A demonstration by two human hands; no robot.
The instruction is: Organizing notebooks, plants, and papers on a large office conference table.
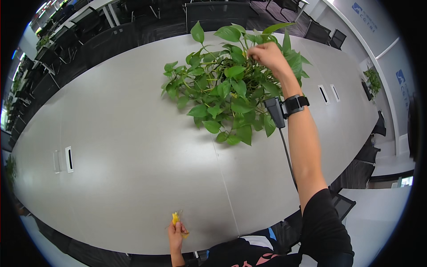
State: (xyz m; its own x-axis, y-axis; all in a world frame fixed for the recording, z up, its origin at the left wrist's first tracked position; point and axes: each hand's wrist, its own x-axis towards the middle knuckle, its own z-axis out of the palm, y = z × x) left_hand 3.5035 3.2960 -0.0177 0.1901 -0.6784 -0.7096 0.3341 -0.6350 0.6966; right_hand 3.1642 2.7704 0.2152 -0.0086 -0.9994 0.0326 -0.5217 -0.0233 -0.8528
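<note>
A leafy green potted plant with heart-shaped leaves [233,83] spreads over the far middle of the grey table [133,133]. My right hand [266,56] reaches in at its far right part, fingers curled together beside a small yellow bit; whether they grip a stem or leaf I cannot tell. A black device on a strap [295,106] with a cable sits on my right wrist. Near the table's near edge, my left hand [176,232] is closed on a small bunch of yellow leaves [175,218] and thin stems. The plant's pot is hidden by foliage.
White-framed slots [69,159] are set into the table at left, with more [324,94] at right. Black mesh chairs [217,15] surround the oval table. Another plant [372,80] stands by the right wall. The black cable [288,158] runs down along my right forearm.
</note>
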